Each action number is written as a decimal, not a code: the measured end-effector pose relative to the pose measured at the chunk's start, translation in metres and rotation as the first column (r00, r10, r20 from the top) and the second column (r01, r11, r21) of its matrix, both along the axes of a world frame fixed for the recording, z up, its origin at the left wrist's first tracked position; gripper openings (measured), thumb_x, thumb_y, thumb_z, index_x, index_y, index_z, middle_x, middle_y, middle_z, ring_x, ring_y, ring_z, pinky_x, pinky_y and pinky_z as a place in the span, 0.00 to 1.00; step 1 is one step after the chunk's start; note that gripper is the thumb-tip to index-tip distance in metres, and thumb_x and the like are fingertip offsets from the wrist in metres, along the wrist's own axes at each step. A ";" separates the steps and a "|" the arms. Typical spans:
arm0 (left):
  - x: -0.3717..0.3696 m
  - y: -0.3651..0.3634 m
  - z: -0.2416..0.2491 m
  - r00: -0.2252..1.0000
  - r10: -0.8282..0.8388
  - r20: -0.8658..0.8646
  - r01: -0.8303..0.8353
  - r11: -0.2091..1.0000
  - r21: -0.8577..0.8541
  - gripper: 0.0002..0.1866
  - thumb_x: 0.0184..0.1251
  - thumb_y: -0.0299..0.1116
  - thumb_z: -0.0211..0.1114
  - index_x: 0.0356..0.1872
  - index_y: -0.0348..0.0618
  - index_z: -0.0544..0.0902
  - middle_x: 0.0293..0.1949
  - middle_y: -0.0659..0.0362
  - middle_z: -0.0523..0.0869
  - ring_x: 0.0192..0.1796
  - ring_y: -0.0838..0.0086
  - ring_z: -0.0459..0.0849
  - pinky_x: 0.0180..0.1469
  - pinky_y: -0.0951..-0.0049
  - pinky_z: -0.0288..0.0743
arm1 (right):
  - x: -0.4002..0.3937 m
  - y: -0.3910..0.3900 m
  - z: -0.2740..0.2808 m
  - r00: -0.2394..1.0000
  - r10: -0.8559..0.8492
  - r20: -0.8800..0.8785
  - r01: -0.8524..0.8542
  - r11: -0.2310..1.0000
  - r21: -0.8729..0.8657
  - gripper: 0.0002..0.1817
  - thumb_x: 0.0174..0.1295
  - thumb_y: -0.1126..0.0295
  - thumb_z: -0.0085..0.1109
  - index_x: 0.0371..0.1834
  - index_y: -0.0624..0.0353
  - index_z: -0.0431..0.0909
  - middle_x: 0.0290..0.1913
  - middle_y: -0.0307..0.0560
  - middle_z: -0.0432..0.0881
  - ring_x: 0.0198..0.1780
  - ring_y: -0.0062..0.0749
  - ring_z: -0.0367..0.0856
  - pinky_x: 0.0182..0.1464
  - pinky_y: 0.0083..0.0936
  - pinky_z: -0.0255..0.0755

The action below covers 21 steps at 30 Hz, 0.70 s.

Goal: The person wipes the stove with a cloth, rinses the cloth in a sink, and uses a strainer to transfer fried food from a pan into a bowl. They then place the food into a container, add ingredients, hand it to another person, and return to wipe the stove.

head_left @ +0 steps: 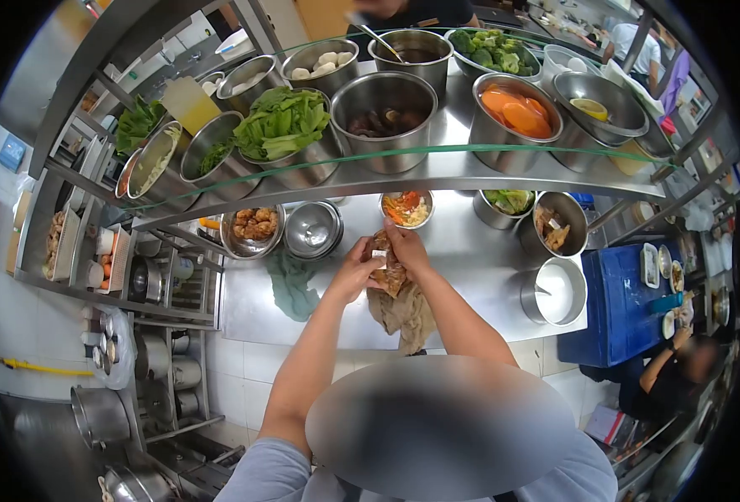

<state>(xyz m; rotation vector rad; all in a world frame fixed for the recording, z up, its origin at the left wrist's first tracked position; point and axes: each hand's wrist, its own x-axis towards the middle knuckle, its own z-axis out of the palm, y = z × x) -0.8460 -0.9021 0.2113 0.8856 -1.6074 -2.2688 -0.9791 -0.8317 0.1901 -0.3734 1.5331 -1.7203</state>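
Observation:
Over the steel counter [345,322], my left hand [353,272] and my right hand [408,251] both grip a clear bag of brown food [393,279] with a small white label. What the food is, I cannot make out. A crumpled brown cloth [407,316] lies just below the bag. Beyond my hands stands a steel bowl of red and pale chopped food [407,211]. To the left are a green cloth [293,284], stacked steel bowls [313,229] and a bowl of browned pieces [254,224].
A raised shelf [437,177] crosses ahead, bearing pots of leafy greens [286,125], broccoli [495,52] and orange slices [516,113]. At right stand a pot with labelled bags [554,226] and a pot of white contents [560,293]. Another person [679,368] is beside a blue container [608,309].

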 end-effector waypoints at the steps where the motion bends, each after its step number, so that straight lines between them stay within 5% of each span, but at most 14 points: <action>1: 0.000 0.000 0.002 1.000 -0.005 0.005 0.005 0.998 0.064 0.25 0.61 0.25 0.67 0.61 0.41 0.73 0.50 0.57 0.81 0.49 0.68 0.84 0.40 0.61 0.90 | -0.001 0.000 0.001 0.997 0.004 0.074 -0.005 1.000 0.015 0.28 0.70 0.45 0.61 0.32 0.65 0.84 0.29 0.41 0.84 0.29 0.23 0.77 0.33 0.25 0.72; 4: -0.005 -0.004 -0.014 0.988 -0.129 0.080 0.141 0.974 -0.177 0.26 0.62 0.25 0.67 0.61 0.39 0.71 0.50 0.55 0.82 0.47 0.65 0.86 0.39 0.62 0.90 | -0.003 0.002 -0.014 0.978 0.138 -0.156 -0.121 0.986 0.117 0.29 0.68 0.43 0.62 0.33 0.65 0.84 0.30 0.41 0.84 0.31 0.21 0.76 0.35 0.27 0.72; 12: -0.019 -0.002 -0.025 0.979 0.076 0.191 0.019 0.890 -0.456 0.19 0.56 0.25 0.65 0.51 0.37 0.79 0.43 0.53 0.87 0.43 0.64 0.88 0.36 0.63 0.86 | 0.005 -0.002 -0.025 0.893 0.063 -0.446 0.037 0.977 0.211 0.29 0.67 0.45 0.64 0.30 0.66 0.86 0.23 0.51 0.83 0.25 0.28 0.77 0.34 0.34 0.73; 17: -0.026 -0.006 -0.033 0.926 0.200 0.319 0.163 0.551 -0.818 0.23 0.57 0.25 0.66 0.56 0.40 0.75 0.45 0.55 0.87 0.43 0.64 0.88 0.40 0.61 0.87 | 0.007 -0.008 -0.035 0.844 -0.024 -0.536 0.156 0.967 0.202 0.26 0.67 0.45 0.62 0.35 0.61 0.89 0.26 0.55 0.86 0.27 0.37 0.82 0.36 0.36 0.75; 18: -0.025 -0.007 -0.029 0.926 0.201 0.321 0.165 0.548 -0.820 0.23 0.57 0.25 0.66 0.56 0.40 0.75 0.45 0.55 0.87 0.43 0.64 0.88 0.40 0.61 0.87 | 0.006 -0.007 -0.032 0.868 -0.051 -0.494 0.164 0.968 0.189 0.26 0.67 0.45 0.62 0.34 0.62 0.89 0.25 0.55 0.86 0.28 0.39 0.83 0.37 0.37 0.75; 20: -0.021 -0.010 -0.019 0.987 -0.038 0.154 0.080 0.956 -0.281 0.23 0.60 0.25 0.66 0.58 0.42 0.75 0.47 0.56 0.85 0.46 0.67 0.87 0.34 0.66 0.89 | -0.003 -0.006 -0.025 0.889 -0.080 -0.451 0.174 0.970 0.172 0.27 0.67 0.45 0.62 0.34 0.63 0.88 0.25 0.55 0.86 0.29 0.40 0.84 0.38 0.38 0.75; 21: -0.020 -0.011 -0.015 0.987 -0.041 0.157 0.085 0.955 -0.283 0.23 0.60 0.25 0.66 0.58 0.42 0.75 0.47 0.56 0.85 0.46 0.67 0.87 0.34 0.66 0.89 | -0.009 -0.004 -0.024 0.882 -0.080 -0.464 0.193 0.961 0.200 0.28 0.67 0.45 0.62 0.32 0.64 0.88 0.25 0.55 0.85 0.28 0.40 0.84 0.37 0.38 0.75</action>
